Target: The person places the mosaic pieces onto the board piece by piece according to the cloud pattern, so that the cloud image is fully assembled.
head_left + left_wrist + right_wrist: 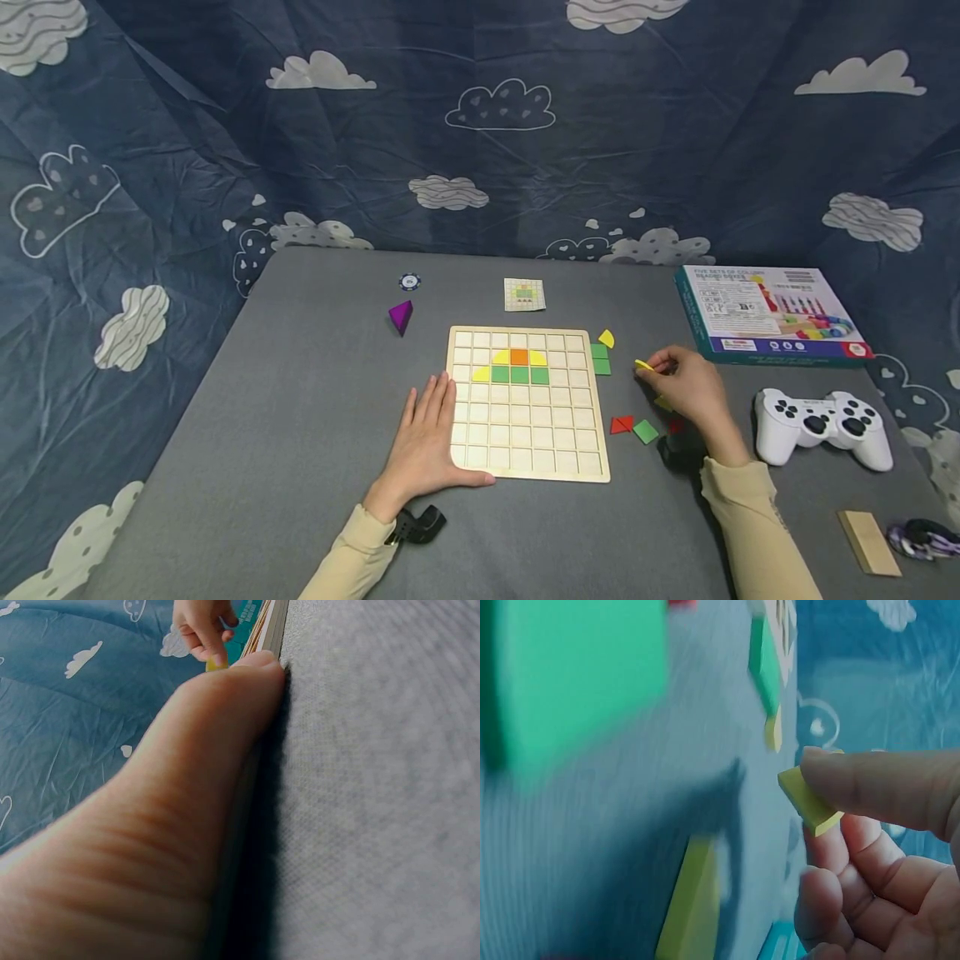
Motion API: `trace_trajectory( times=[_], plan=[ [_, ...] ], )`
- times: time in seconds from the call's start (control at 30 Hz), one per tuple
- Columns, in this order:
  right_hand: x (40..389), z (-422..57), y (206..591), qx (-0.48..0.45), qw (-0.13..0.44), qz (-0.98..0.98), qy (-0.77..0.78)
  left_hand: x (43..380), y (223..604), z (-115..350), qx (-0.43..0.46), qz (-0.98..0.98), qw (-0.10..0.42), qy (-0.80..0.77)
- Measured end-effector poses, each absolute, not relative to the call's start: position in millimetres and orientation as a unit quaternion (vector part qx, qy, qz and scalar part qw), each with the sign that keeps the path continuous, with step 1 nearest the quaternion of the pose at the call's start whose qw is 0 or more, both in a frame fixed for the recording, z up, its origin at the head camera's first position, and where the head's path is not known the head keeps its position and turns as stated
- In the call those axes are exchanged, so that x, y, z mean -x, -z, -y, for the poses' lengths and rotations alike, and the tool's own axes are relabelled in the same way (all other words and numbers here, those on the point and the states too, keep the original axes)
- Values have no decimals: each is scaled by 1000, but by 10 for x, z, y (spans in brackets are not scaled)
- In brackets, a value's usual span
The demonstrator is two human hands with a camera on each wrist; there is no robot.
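My right hand (pixel 688 385) pinches a small yellow tile (pixel 810 801) between thumb and fingers, held up over the table to the right of the board. With fingers straight, my left hand (pixel 426 442) lies along the left edge and lower left corner of the wooden grid board (pixel 525 467). Near the board's top sits a pattern: an orange square (pixel 519 357) with yellow rounded pieces on either side, and a row of green squares (pixel 520 376) below it with a yellow piece at the left end.
Beside the board's right edge lie green squares (pixel 600 360), a yellow piece (pixel 607 338), red triangles (pixel 622 425) and another green square (pixel 646 431). A pattern card (pixel 524 295), purple pyramid (pixel 401 317) and poker chip (pixel 409 282) lie behind. Rightward are a box (pixel 772 312), game controller (pixel 823 425) and wooden block (pixel 868 543).
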State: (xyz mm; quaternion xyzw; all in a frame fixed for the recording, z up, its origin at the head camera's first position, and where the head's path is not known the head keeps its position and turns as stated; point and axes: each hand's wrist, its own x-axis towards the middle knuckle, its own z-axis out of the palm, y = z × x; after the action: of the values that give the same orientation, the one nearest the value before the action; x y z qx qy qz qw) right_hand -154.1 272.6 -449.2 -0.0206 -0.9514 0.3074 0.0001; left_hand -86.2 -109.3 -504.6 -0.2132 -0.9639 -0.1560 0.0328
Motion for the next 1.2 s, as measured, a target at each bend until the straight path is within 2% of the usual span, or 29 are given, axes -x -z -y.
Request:
trace_trajectory(
  times=[0.37,0.8,1.2],
  plan=[
    [1584,-2244,4506,-9,27,942,-334,861,5039,1092,213,963,34,159],
    [1636,-1865,4520,-58,-18,933,-354,860,5044,1093,212,965,30,154],
    [1652,-1765,4563,-69,-46,928,-362,858,5051,1087,211,964,37,157]
  ],
)
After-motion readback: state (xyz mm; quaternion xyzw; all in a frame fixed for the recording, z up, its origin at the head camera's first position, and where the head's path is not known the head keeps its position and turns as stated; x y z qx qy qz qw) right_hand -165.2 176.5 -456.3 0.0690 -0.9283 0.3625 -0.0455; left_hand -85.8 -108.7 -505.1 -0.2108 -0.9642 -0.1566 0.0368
